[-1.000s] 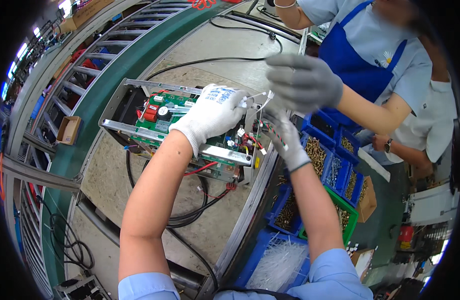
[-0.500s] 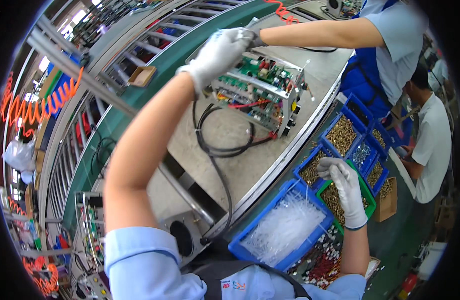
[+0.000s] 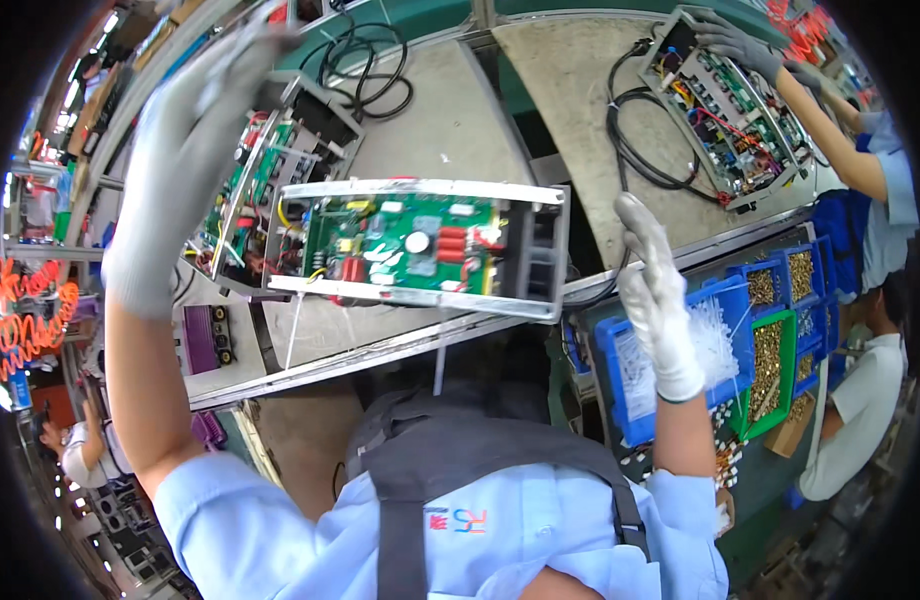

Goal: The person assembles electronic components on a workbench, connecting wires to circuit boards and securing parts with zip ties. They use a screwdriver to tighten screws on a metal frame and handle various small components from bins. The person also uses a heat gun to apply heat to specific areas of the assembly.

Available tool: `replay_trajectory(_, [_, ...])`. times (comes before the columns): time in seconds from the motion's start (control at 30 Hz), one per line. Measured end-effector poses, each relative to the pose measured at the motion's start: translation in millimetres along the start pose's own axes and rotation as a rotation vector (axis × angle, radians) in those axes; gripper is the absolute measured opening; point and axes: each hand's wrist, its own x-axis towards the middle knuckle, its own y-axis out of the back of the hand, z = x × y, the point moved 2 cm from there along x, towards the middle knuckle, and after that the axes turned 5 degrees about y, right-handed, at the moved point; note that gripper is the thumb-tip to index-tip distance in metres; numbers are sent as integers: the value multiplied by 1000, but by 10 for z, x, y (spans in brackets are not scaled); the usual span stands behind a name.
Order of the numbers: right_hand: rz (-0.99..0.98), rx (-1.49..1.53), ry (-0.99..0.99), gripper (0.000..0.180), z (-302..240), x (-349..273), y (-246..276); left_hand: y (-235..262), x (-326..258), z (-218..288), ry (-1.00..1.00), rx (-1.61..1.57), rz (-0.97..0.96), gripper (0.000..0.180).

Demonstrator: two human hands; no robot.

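My left hand (image 3: pixel 192 140), in a pale glove, is raised at the upper left and smeared by motion, so its fingers do not show clearly. It is nearest to a metal-framed electronics unit (image 3: pixel 242 200) standing at the left. My right hand (image 3: pixel 662 315), in a white glove, is held up over the right side with its fingers stretched out and nothing in it. Below it is a blue bin (image 3: pixel 635 425) of clear plastic strips. A second electronics unit (image 3: pixel 410 240), with a green circuit board facing up, sits in front of me, near the bench edge; neither hand touches it.
At the upper right, a co-worker's gloved hand (image 3: pixel 730 40) rests on another electronics unit (image 3: pixel 720 110), beside a coiled black cable (image 3: pixel 635 150). A green bin (image 3: pixel 750 420) and several small blue bins hold brass-coloured fasteners. More black cable (image 3: pixel 400 95) lies behind the left unit.
My view has swung toward the left part of the bench. My left hand has come off the co-worker's unit and moved left. My right hand has left the fastener bins, and its fingers have straightened.
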Motion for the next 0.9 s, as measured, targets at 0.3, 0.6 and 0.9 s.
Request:
replay_trajectory(0.3, [225,325,-56,62,51,180,-822,396,-2882,-1715,627,-408,53,33])
replay_trajectory(0.6, [120,-1,197,53,132,115,-789,-621,-3383,-1993,557,-685,-33,49])
replay_trajectory(0.9, [217,153,208,54,102,86,-926,-601,-3748,-1344,421,-555,-124,42])
